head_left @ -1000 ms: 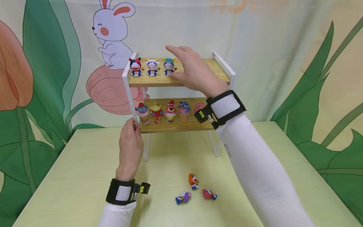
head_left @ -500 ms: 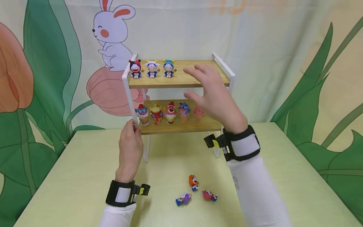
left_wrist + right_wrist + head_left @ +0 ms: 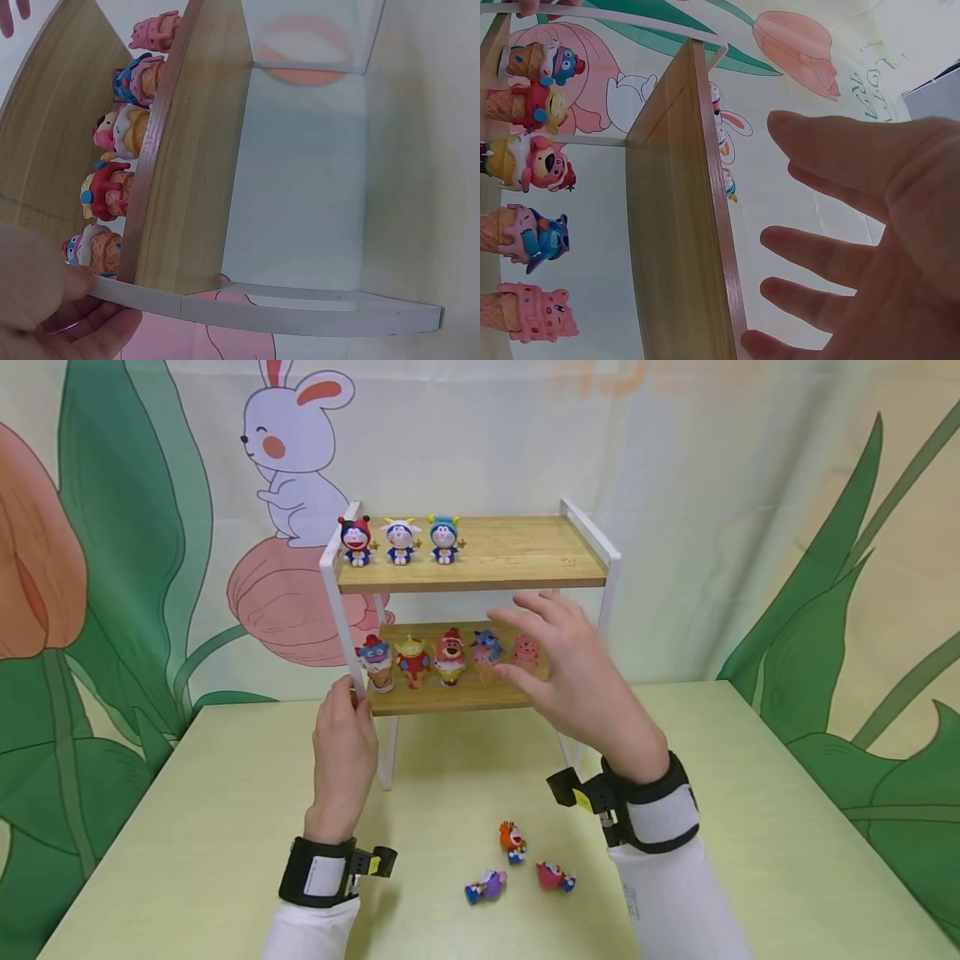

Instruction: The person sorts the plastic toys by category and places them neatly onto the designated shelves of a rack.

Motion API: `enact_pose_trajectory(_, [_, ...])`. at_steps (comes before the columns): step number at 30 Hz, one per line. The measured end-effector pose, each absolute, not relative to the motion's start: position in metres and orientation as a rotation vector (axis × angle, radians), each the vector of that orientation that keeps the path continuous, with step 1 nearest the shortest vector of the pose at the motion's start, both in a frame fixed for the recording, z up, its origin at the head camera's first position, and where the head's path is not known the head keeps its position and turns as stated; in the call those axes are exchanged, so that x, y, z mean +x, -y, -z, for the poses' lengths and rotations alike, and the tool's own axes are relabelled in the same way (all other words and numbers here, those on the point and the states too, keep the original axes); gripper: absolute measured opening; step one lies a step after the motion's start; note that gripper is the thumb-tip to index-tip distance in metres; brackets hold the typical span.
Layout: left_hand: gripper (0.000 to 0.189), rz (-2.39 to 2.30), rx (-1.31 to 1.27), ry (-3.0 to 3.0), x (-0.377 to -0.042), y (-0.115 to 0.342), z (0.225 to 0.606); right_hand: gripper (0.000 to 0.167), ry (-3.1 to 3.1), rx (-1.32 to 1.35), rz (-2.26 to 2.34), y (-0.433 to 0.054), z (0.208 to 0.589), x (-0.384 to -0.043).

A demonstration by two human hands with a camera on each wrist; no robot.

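My left hand (image 3: 342,758) grips the white left upright of a two-tier wooden shelf rack (image 3: 517,553); in the left wrist view its fingers wrap the white frame (image 3: 255,315). My right hand (image 3: 588,681) hangs in front of the rack's right side, fingers spread and relaxed, holding nothing. On the top tier three blue cat figurines stand at the left: one in a red-black hood (image 3: 357,542), one in a white hood (image 3: 401,542), one in a teal hood (image 3: 444,539). Several ice-cream-cone character figurines line the lower tier, including a red-hatted bear (image 3: 451,657) and a pink one (image 3: 540,311).
Three small figurines lie on the pale table (image 3: 247,827) in front of the rack: an orange-headed one (image 3: 512,842), a purple one (image 3: 486,886) and a red one (image 3: 554,876). A printed curtain (image 3: 697,527) hangs behind the rack.
My right hand has drawn back from beside the teal-hooded figurine, moving down and to the right, staying empty. My left hand has kept its grip on the rack upright.
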State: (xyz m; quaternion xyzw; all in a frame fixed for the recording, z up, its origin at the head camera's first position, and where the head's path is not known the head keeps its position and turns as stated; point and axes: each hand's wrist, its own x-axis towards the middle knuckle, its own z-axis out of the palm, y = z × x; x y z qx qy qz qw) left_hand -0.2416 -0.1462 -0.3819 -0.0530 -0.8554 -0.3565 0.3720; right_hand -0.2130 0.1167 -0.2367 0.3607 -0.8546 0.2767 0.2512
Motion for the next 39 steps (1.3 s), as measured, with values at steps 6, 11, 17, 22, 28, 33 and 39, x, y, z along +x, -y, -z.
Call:
enact_pose_trajectory(6, [0.030, 0.914, -0.141, 2.194, -0.242, 0.146, 0.382, 0.051, 2.350, 1.009, -0.754, -0.121, 0.253, -0.204])
enact_pose_trajectory(11, [0.029, 0.919, -0.139, 2.191, -0.242, 0.147, 0.382, 0.049, 2.377, 1.037, -0.733, -0.126, 0.266, -0.202])
enact_pose_trajectory(17, [0.028, 0.916, -0.145, 2.189, -0.242, 0.146, 0.381, 0.046, 2.407, 1.049, -0.708, -0.137, 0.282, -0.201])
enact_pose_trajectory(22, [0.028, 0.915, -0.135, 2.193, -0.241, 0.146, 0.380, 0.042, 2.369, 1.077, -0.696, -0.144, 0.291, -0.200])
enact_pose_trajectory(28, [0.029, 0.911, -0.127, 2.195, -0.242, 0.145, 0.379, 0.041, 2.375, 1.083, -0.670, -0.152, 0.301, -0.199])
enact_pose_trajectory(33, [0.028, 0.910, -0.127, 2.196, -0.242, 0.145, 0.379, 0.042, 2.408, 1.074, -0.701, -0.155, 0.312, -0.201])
enact_pose_trajectory(39, [0.028, 0.912, -0.118, 2.194, -0.241, 0.145, 0.380, 0.042, 2.449, 1.070, -0.711, -0.156, 0.320, -0.203])
